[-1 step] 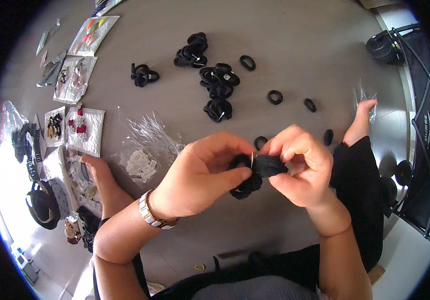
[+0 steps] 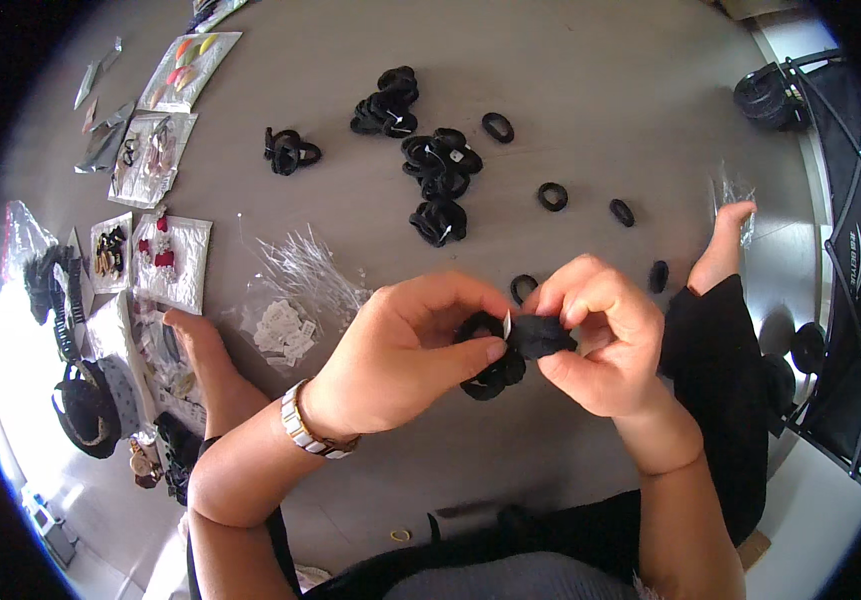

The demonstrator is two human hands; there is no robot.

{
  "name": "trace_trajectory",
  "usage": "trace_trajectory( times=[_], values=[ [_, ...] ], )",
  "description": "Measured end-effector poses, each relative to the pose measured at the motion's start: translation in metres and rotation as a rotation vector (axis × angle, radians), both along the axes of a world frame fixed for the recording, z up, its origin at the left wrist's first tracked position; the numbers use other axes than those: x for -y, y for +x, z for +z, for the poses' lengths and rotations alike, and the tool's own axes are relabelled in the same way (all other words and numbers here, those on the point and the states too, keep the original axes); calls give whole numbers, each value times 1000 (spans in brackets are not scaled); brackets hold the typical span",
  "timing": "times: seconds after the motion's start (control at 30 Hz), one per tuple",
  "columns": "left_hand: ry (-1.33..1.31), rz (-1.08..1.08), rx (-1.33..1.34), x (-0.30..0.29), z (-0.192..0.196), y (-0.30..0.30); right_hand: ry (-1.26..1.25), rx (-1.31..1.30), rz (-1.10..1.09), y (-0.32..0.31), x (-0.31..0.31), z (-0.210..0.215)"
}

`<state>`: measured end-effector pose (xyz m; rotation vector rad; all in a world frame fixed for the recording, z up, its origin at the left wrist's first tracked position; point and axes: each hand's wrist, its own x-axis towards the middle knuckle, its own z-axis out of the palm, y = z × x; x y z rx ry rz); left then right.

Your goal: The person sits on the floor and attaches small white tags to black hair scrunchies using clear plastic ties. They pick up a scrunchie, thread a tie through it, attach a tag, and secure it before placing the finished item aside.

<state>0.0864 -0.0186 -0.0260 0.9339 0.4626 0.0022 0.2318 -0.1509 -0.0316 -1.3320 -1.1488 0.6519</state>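
Note:
In front of me, my left hand (image 2: pixel 415 345) pinches a bunch of black fabric hair ties (image 2: pixel 493 380) between thumb and forefinger. A small white tag (image 2: pixel 507 324) sticks up from the bunch by the left fingertips. My right hand (image 2: pixel 610 340) is closed on a thick black part (image 2: pixel 542 336) of the same bunch, pulled out to the right. Whether it is one tie or several cannot be made out. Just beyond my hands a loose hair tie (image 2: pixel 523 288) lies on the floor, partly hidden by my right fingers.
Beyond my hands lie tagged hair tie bunches (image 2: pixel 440 165) and several single ties (image 2: pixel 552 196). To the left are white paper tags (image 2: pixel 283 333), a heap of clear plastic strands (image 2: pixel 300 265) and bagged accessories (image 2: pixel 172 262). A black folding frame (image 2: pixel 850 260) stands at right.
The black part in my right fingers has turned and shifted slightly, and the white tag is tilted a little differently. Both hands keep their hold.

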Motion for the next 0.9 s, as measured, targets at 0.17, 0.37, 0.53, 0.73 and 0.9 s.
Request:
trace_trajectory(
  times=[0.17,0.37,0.53,0.73,0.9],
  values=[
    [191,-20,-136,-8,-18,-1,-98,-34,-17,-8,-3,-7],
    [339,41,-237,-11,-55,-7,-374,-16,171,-8,-10,-38],
    [253,143,-260,-16,-67,-8,-352,-365,75,-13,-11,-56],
    [-164,237,-15,-21,-54,-7,-168,-600,83,-4,-10,-46],
    [-227,202,117,-17,-38,-5,-182,-763,52,-3,-6,-41]
  ],
)
